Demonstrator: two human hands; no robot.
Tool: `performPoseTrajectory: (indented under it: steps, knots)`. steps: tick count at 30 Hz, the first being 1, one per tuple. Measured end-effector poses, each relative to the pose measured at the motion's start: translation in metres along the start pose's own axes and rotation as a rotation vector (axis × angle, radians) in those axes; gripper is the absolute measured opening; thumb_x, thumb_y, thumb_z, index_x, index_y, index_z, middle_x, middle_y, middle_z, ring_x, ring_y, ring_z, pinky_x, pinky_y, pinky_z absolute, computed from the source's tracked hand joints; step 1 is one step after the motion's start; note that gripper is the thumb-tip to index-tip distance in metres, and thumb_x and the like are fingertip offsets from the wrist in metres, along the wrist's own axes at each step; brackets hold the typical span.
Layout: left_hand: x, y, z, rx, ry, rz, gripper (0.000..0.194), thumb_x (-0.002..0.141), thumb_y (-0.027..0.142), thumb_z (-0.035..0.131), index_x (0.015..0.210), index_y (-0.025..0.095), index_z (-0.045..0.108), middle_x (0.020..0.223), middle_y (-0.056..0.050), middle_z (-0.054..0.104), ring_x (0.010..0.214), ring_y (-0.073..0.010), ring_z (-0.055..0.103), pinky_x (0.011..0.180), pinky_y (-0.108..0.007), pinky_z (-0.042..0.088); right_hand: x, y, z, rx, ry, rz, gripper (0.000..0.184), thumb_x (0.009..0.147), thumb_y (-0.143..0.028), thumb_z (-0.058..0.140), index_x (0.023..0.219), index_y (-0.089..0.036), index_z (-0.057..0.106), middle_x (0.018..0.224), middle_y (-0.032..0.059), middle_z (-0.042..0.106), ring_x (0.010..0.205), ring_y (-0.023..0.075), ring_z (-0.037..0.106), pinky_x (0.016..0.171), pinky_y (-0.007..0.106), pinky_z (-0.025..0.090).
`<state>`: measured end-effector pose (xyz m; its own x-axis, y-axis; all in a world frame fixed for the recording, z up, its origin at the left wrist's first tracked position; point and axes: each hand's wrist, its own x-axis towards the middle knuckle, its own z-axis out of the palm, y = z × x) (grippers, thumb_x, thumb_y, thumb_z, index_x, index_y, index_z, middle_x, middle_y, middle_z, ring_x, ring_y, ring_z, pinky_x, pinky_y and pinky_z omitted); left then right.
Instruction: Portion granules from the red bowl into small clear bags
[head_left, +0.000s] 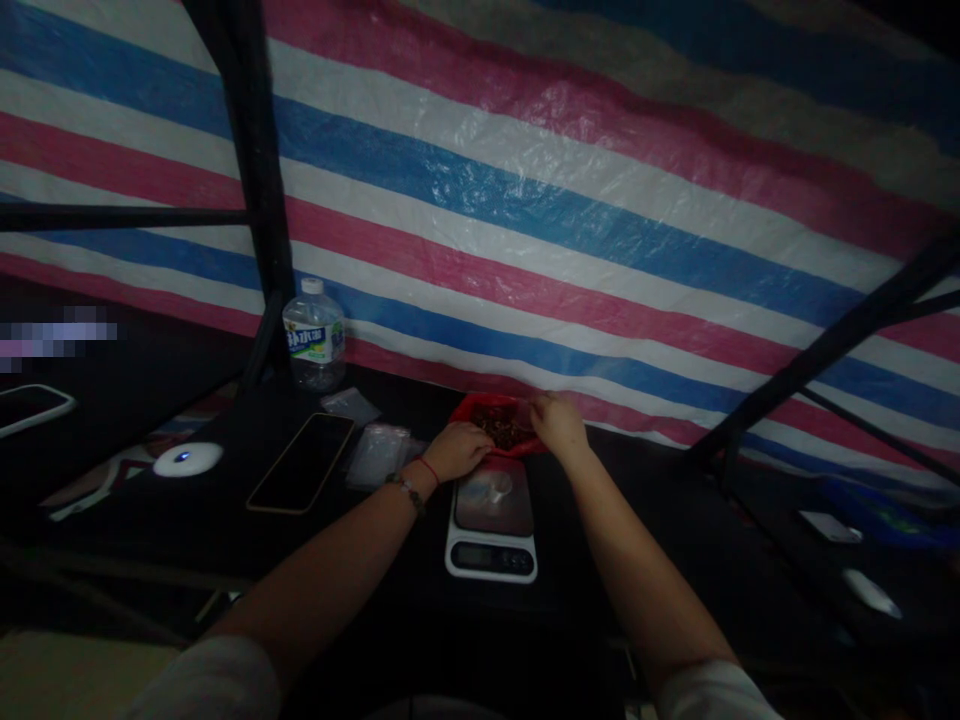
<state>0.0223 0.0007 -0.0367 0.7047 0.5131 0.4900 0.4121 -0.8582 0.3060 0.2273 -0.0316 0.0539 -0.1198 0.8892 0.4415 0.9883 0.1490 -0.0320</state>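
Note:
A red plastic bag (463, 408) lies open behind the scale, with many small dark brown pieces (504, 424) inside it. My left hand (456, 452) is closed on its near left edge. At the right side of the bag, my right hand (561, 424) is closed, fingertips pinched over the opening; what they hold is too dim to make out. Just in front of both hands sits a white digital scale (491, 562) with a dark display. A small clear, shiny item (496, 488) is on its metal plate, too faint to name.
Left of the scale lie clear plastic bags (377, 456), a phone (301, 464) and a white oval device (187, 459). A clear bottle (315, 340) stands at the back by a black post (262, 170). Striped plastic sheeting (525, 220) hangs behind the black table (360, 548).

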Motion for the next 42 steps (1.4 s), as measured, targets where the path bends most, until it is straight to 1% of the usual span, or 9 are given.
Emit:
performPoseTrajectory:
  steps: [7, 12, 16, 18, 21, 27, 32, 38, 42]
  knots:
    - [0.001, 0.002, 0.001, -0.032, 0.025, 0.016, 0.025, 0.091, 0.025, 0.047, 0.085, 0.018, 0.07, 0.089, -0.006, 0.07, 0.088, -0.0179, 0.062, 0.083, -0.031, 0.045, -0.005, 0.003, 0.01, 0.187, 0.114, 0.029, 0.024, 0.085, -0.022, 0.049, 0.093, -0.018, 0.071, 0.096, 0.0098, 0.069, 0.089, 0.0219, 0.062, 0.083, 0.032, 0.046]
    - [0.001, 0.002, 0.002, -0.079, 0.17, -0.113, 0.027, 0.092, 0.029, 0.044, 0.1, 0.016, 0.067, 0.098, -0.009, 0.07, 0.093, -0.021, 0.062, 0.087, -0.035, 0.046, -0.014, 0.005, 0.023, 0.655, 0.281, 0.182, 0.024, 0.081, -0.033, 0.055, 0.089, -0.016, 0.071, 0.084, 0.007, 0.071, 0.075, 0.0205, 0.064, 0.072, 0.032, 0.05]
    - [0.0, 0.005, -0.003, -0.174, 0.271, -0.17, 0.029, 0.09, 0.028, 0.048, 0.114, 0.016, 0.06, 0.109, -0.01, 0.067, 0.101, -0.0227, 0.061, 0.092, -0.037, 0.045, -0.025, -0.006, 0.036, 1.053, 0.267, 0.35, 0.031, 0.076, -0.043, 0.062, 0.09, -0.016, 0.068, 0.073, 0.0032, 0.068, 0.057, 0.0161, 0.06, 0.055, 0.029, 0.051]
    - [-0.001, 0.006, -0.004, -0.214, 0.308, -0.177, 0.03, 0.089, 0.027, 0.048, 0.115, 0.016, 0.058, 0.11, -0.01, 0.066, 0.101, -0.0223, 0.061, 0.091, -0.036, 0.046, -0.031, -0.012, 0.046, 1.224, 0.254, 0.401, 0.031, 0.072, -0.044, 0.066, 0.088, -0.017, 0.067, 0.074, 0.0025, 0.066, 0.06, 0.016, 0.061, 0.054, 0.029, 0.053]
    - [-0.004, 0.007, -0.004, -0.214, 0.351, -0.213, 0.024, 0.09, 0.028, 0.047, 0.105, 0.016, 0.06, 0.101, -0.009, 0.067, 0.094, -0.0214, 0.062, 0.086, -0.035, 0.048, -0.039, -0.018, 0.061, 1.375, 0.246, 0.427, 0.031, 0.069, -0.043, 0.07, 0.087, -0.018, 0.066, 0.081, 0.0025, 0.066, 0.069, 0.0162, 0.063, 0.06, 0.03, 0.057]
    - [-0.004, 0.006, 0.002, -0.181, 0.357, -0.284, 0.022, 0.092, 0.028, 0.042, 0.091, 0.017, 0.061, 0.085, -0.006, 0.067, 0.079, -0.0186, 0.063, 0.074, -0.03, 0.049, -0.05, -0.015, 0.074, 1.432, 0.206, 0.454, 0.028, 0.066, -0.039, 0.072, 0.083, -0.018, 0.066, 0.077, 0.0012, 0.066, 0.064, 0.0142, 0.062, 0.059, 0.028, 0.056]
    - [-0.002, 0.007, 0.003, -0.187, 0.409, -0.334, 0.025, 0.093, 0.028, 0.039, 0.096, 0.017, 0.061, 0.088, -0.007, 0.068, 0.081, -0.0188, 0.064, 0.074, -0.03, 0.049, -0.053, -0.013, 0.071, 1.369, 0.244, 0.462, 0.027, 0.068, -0.041, 0.07, 0.082, -0.018, 0.066, 0.069, 0.0, 0.063, 0.054, 0.0123, 0.057, 0.049, 0.026, 0.051]
    - [-0.004, 0.008, -0.002, -0.175, 0.418, -0.331, 0.027, 0.093, 0.032, 0.039, 0.094, 0.017, 0.062, 0.085, -0.006, 0.067, 0.079, -0.0187, 0.064, 0.073, -0.029, 0.049, -0.054, -0.014, 0.067, 1.397, 0.187, 0.374, 0.034, 0.071, -0.04, 0.068, 0.097, -0.019, 0.064, 0.069, -0.0004, 0.064, 0.05, 0.0113, 0.053, 0.046, 0.023, 0.042]
    - [-0.005, 0.007, -0.001, -0.194, 0.397, -0.288, 0.026, 0.092, 0.033, 0.041, 0.093, 0.017, 0.061, 0.086, -0.006, 0.068, 0.081, -0.0182, 0.064, 0.075, -0.029, 0.049, -0.054, -0.013, 0.071, 1.342, 0.216, 0.379, 0.024, 0.072, -0.038, 0.066, 0.083, -0.017, 0.066, 0.063, -0.0012, 0.061, 0.051, 0.011, 0.051, 0.05, 0.024, 0.04]
